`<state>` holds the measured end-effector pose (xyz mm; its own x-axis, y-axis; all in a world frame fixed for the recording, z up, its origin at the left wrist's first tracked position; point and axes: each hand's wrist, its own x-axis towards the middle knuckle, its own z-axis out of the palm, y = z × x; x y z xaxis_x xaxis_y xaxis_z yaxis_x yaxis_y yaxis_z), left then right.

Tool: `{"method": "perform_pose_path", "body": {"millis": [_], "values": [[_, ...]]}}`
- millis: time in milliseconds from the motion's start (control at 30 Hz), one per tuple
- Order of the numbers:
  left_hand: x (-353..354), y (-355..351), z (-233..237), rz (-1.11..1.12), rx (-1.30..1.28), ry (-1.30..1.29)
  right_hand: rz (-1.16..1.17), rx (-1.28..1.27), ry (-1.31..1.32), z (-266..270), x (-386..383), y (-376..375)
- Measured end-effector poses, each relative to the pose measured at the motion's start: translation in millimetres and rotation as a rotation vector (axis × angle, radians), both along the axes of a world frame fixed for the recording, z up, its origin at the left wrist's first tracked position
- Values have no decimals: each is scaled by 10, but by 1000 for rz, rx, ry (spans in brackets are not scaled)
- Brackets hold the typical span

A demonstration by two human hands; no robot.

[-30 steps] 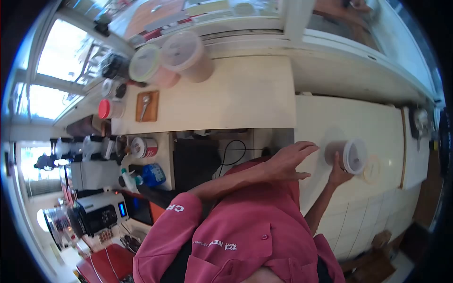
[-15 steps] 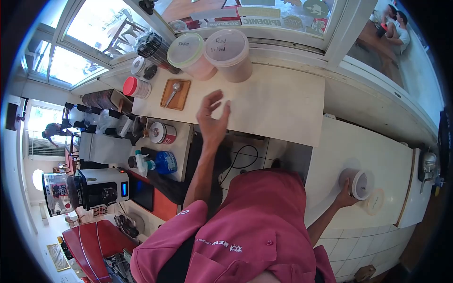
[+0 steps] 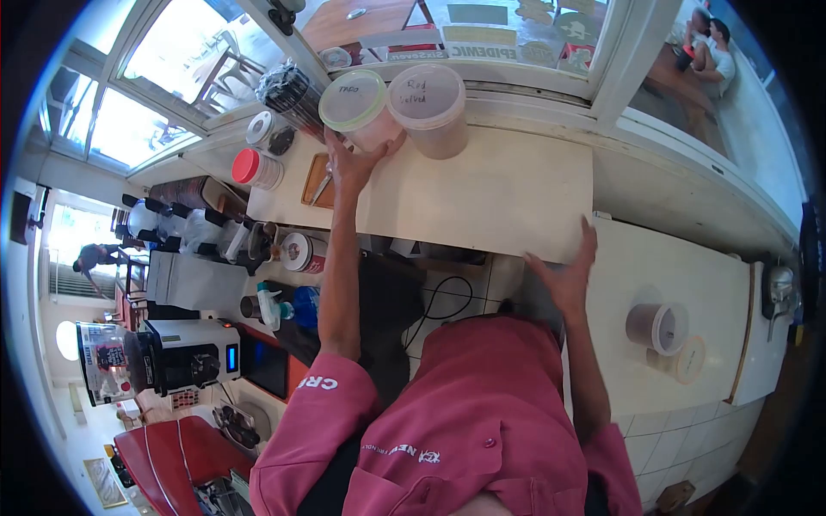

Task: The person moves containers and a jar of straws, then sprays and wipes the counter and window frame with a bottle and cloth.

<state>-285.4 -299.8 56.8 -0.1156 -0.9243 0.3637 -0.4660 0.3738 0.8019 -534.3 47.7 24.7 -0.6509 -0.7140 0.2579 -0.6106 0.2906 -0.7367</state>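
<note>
A clear tub with a green-rimmed lid marked "TARO" (image 3: pixel 353 100) stands at the back of the cream counter. My left hand (image 3: pixel 351 168) is up against its near side, thumb and fingers spread to either side of the lower wall. Beside it stands a clear tub marked "Red Velved" (image 3: pixel 428 112). My right hand (image 3: pixel 564 279) hovers over the front right edge of the counter, fingers apart and nothing in them. A smaller clear tub (image 3: pixel 656 328) stands on the lower right surface, with a loose pale lid (image 3: pixel 691 359) next to it.
Left of my left hand lie a wooden tray (image 3: pixel 318 181) with a metal scoop, a red-lidded jar (image 3: pixel 256 168) and a bundle of dark straws (image 3: pixel 291 95). A spray bottle (image 3: pixel 274 305) and a white machine (image 3: pixel 194 351) stand farther left. People sit beyond the window.
My left hand has moved up to the TARO tub. My right hand has let go of the smaller tub and come up and left, toward the counter edge.
</note>
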Motion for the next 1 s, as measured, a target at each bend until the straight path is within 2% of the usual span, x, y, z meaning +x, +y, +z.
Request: {"method": "perform_pose_path", "body": {"millis": [33, 100, 133, 200, 300, 433, 600, 700, 733, 800, 833, 867, 933, 967, 1000], "values": [[-3, -75, -6, -24, 37, 9, -4, 184, 10, 164, 88, -99], [-4, -284, -188, -134, -109, 88, -17, 537, 21, 428, 247, -257], [-36, -342, -176, -188, -183, 129, 74, 503, -34, 446, 323, -176], [-42, -375, -174, -197, -125, 173, 277, 446, -136, 437, 517, 100], [-3, -332, -226, -197, -80, 197, 530, 361, -299, 773, 634, 245], [-94, -376, -271, -216, -89, 283, 476, 108, -131, 589, 445, -271], [-137, -316, -217, -177, -170, 234, 377, -238, 34, 579, 471, -1662], [-47, -414, -368, -97, -196, 72, 357, -671, 26, 452, 540, -2497], [92, -740, -589, -233, -259, -20, 300, -772, 10, 430, 574, -2664], [97, -1006, -796, -339, -185, 95, 259, -610, -188, 662, 593, -2563], [86, -882, -800, -287, -32, 285, 195, -575, -151, 634, 608, -2616], [64, -774, -722, -230, -170, 95, 144, -543, -112, 570, 575, -2639], [-14, -294, -315, -111, -284, -2, 103, -540, -85, 498, 537, -2463], [-104, 98, -74, -48, -240, 84, 94, -541, -72, 480, 542, -2402], [-161, 254, 71, -118, -214, 104, 101, -548, -106, 509, 503, -2238]]}}
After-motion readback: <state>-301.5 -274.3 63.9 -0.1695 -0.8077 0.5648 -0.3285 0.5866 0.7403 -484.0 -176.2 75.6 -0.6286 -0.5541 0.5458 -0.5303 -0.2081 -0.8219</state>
